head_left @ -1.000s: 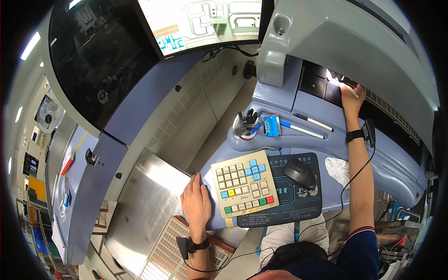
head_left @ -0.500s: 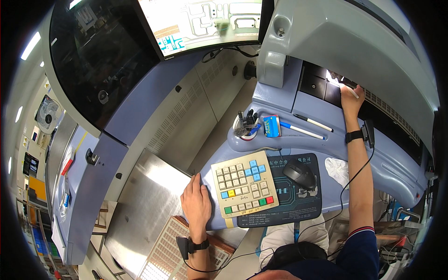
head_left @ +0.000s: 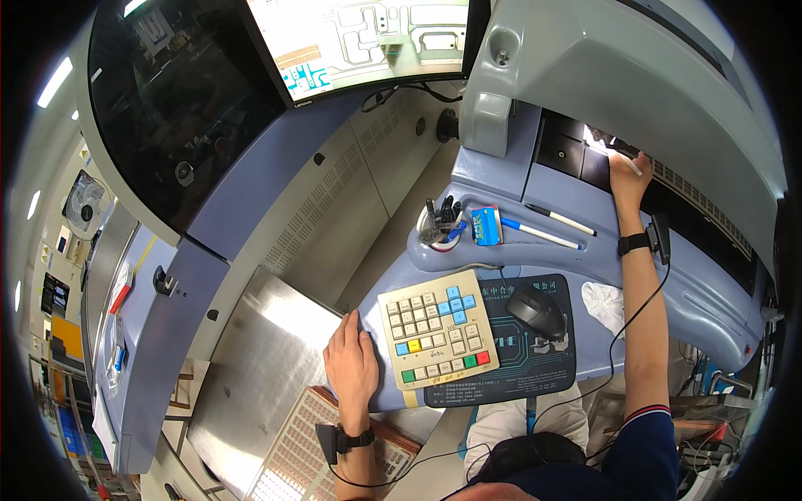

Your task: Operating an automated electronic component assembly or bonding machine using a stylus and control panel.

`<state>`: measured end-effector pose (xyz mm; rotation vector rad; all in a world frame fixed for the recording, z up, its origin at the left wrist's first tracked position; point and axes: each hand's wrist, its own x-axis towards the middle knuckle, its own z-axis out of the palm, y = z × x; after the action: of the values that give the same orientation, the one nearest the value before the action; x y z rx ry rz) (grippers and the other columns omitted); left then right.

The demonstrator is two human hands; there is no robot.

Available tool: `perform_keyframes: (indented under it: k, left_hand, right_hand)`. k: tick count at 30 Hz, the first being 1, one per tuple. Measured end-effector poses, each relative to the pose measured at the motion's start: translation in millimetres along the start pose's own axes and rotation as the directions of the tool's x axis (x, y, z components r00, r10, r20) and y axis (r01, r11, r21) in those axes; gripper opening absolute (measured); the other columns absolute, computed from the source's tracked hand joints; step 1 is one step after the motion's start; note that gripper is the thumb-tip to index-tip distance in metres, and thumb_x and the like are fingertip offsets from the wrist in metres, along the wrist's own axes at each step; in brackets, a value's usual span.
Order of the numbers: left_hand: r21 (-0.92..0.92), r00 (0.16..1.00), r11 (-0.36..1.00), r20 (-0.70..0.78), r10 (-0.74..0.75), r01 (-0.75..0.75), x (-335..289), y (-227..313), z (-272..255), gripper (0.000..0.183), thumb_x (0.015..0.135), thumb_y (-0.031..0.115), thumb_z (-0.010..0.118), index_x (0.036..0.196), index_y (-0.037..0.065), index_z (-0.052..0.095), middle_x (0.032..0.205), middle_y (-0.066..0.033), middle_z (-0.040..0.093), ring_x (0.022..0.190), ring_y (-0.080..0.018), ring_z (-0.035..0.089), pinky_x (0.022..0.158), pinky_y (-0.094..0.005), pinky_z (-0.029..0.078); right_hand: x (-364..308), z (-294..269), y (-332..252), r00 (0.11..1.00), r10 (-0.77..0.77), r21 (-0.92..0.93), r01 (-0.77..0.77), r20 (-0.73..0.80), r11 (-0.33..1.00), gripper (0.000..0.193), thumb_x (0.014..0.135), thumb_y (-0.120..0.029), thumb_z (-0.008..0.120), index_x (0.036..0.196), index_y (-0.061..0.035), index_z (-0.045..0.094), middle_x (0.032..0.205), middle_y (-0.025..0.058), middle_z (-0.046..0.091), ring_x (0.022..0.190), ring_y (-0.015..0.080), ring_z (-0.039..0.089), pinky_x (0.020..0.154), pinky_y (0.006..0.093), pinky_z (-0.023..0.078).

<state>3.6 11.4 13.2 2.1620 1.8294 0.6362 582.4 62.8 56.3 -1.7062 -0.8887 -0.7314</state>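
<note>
In my right hand (head_left: 630,179) is a slim white marker pen (head_left: 627,164). That hand reaches under the grey machine head (head_left: 576,75), beside a bright light over the dark bed (head_left: 571,150); the pen's tip is lost in the glare. My left hand (head_left: 349,359) lies with fingers stretched out at the left edge of the blue-grey console (head_left: 393,284), holding nothing. Just right of it sits a cream keypad (head_left: 437,330) with some coloured keys, partly over a dark mouse mat (head_left: 535,367). The monitor (head_left: 376,42) shows magnified track outlines and a blurred shadow.
A black mouse (head_left: 536,311) rests on the mat, near a white cloth (head_left: 603,307). A pen cup (head_left: 441,225), a blue box (head_left: 485,225) and two markers (head_left: 541,235) occupy the console tray. Copper-patterned panels (head_left: 301,442) lie on a metal table (head_left: 242,359) at lower left.
On the monitor the blurred shadow has grown larger and moved slightly. My hands look almost unmoved.
</note>
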Motion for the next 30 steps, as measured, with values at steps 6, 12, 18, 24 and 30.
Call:
perform_keyframes:
  k: [6, 12, 18, 24, 30]
  left_hand:
    - [-0.004, 1.000, 1.000, 0.002, -0.001, 0.001, 0, 3, -1, 0.044, 0.104, 0.020, 0.047, 0.143, 0.005, 0.056, 0.143, -0.0164, 0.060, 0.132, -0.0341, 0.056, 0.113, -0.0468, 0.039]
    - [-0.001, 1.000, 1.000, 0.001, 0.007, -0.007, 0, 0, 2, 0.045, 0.104, 0.022, 0.047, 0.144, 0.005, 0.055, 0.143, -0.0169, 0.059, 0.131, -0.0345, 0.055, 0.112, -0.0468, 0.038]
    - [-0.011, 1.000, 1.000, -0.002, 0.011, -0.011, 0, 1, 2, 0.044, 0.104, 0.022, 0.048, 0.143, 0.005, 0.056, 0.143, -0.0172, 0.059, 0.131, -0.0345, 0.055, 0.112, -0.0469, 0.038]
    - [-0.003, 1.000, 1.000, -0.004, 0.008, -0.008, 0, 1, 1, 0.044, 0.104, 0.021, 0.047, 0.143, 0.005, 0.057, 0.143, -0.0171, 0.060, 0.131, -0.0341, 0.056, 0.113, -0.0465, 0.039]
    - [-0.006, 1.000, 1.000, -0.003, 0.004, -0.004, -1, 0, 1, 0.044, 0.103, 0.022, 0.047, 0.143, 0.005, 0.056, 0.142, -0.0168, 0.060, 0.131, -0.0340, 0.055, 0.113, -0.0468, 0.038]
  right_hand:
    - [1, 4, 14, 1.000, -0.008, -0.016, 0.008, -0.023, 1.000, 0.040, 0.077, -0.029, 0.070, 0.093, 0.0067, 0.062, 0.089, 0.0282, 0.068, 0.087, 0.0457, 0.068, 0.083, 0.0464, 0.054]
    - [1, 9, 28, 1.000, -0.021, -0.041, 0.020, -0.015, 0.999, 0.041, 0.077, -0.030, 0.071, 0.095, 0.0062, 0.062, 0.090, 0.0281, 0.069, 0.089, 0.0461, 0.068, 0.083, 0.0469, 0.054]
    - [1, 6, 25, 0.998, -0.051, -0.046, 0.049, -0.046, 0.998, 0.039, 0.077, -0.028, 0.070, 0.096, 0.0055, 0.063, 0.092, 0.0278, 0.069, 0.090, 0.0468, 0.068, 0.083, 0.0471, 0.055]
    - [3, 1, 3, 0.997, -0.068, 0.012, 0.069, -0.029, 0.998, 0.036, 0.077, -0.024, 0.070, 0.098, 0.0050, 0.063, 0.090, 0.0276, 0.068, 0.088, 0.0474, 0.067, 0.081, 0.0464, 0.054]
    - [4, -2, -5, 1.000, -0.013, 0.045, 0.013, 0.003, 0.999, 0.036, 0.077, -0.023, 0.070, 0.098, 0.0044, 0.062, 0.088, 0.0270, 0.067, 0.085, 0.0470, 0.066, 0.081, 0.0454, 0.053]
